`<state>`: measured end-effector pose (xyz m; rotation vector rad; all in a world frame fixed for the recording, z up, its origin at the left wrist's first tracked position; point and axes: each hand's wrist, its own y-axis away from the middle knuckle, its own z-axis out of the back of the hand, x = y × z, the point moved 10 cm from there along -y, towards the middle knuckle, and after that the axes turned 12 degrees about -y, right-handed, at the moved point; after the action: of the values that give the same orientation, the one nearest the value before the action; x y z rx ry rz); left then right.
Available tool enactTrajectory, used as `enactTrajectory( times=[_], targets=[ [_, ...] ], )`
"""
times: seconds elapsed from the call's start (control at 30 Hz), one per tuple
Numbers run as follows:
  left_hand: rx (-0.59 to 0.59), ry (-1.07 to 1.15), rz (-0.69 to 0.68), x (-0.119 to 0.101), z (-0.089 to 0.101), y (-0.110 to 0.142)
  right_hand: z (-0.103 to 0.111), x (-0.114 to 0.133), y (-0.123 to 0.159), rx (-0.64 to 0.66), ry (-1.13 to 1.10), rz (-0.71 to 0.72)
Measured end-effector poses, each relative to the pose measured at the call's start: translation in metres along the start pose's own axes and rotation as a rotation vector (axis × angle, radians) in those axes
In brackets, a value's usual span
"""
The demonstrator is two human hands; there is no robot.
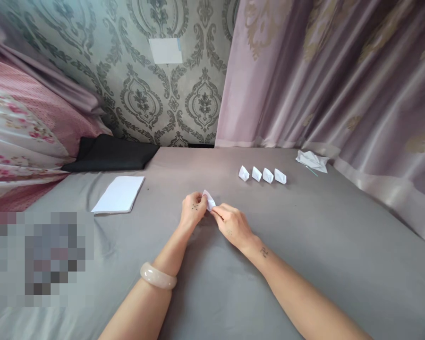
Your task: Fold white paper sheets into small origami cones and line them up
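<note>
Between my two hands is a small piece of folded white paper [209, 200], pointed at its top. My left hand [192, 209] pinches its left side with thumb and fingers. At its lower right edge, the fingertips of my right hand [233, 224] are closed on the same paper. My fingers cover part of the folds. Farther back to the right, several small folded paper shapes [268, 175] stand in a row on the grey sheet [205, 274]. To the left lies a stack of white paper [119, 194].
A folded black cloth [113, 153] lies at the back left. Crumpled white paper [312, 161] and a thin stick [312, 171] are at the back right. Purple curtains [286, 75] hang along the right, and a patterned wall [141, 94] stands behind. A blurred patch hides the left front.
</note>
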<state>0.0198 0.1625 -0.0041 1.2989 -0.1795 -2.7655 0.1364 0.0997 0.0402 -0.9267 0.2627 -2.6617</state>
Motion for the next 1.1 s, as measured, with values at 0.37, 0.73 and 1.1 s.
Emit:
enactTrajectory(
  times=[0.37, 0.73, 1.1],
  targets=[
    [0.011, 0.167, 0.056, 0.016, -0.011, -0.012, 0.034, -0.094, -0.057, -0.132, 0.196, -0.336],
    [0.04, 0.16, 0.073, 0.014, -0.012, -0.012, 0.03, -0.119, -0.082, -0.111, 0.186, -0.389],
    [0.042, 0.144, 0.06, 0.012, -0.011, -0.011, 0.039, -0.109, -0.071, -0.169, 0.118, -0.36]
  ],
)
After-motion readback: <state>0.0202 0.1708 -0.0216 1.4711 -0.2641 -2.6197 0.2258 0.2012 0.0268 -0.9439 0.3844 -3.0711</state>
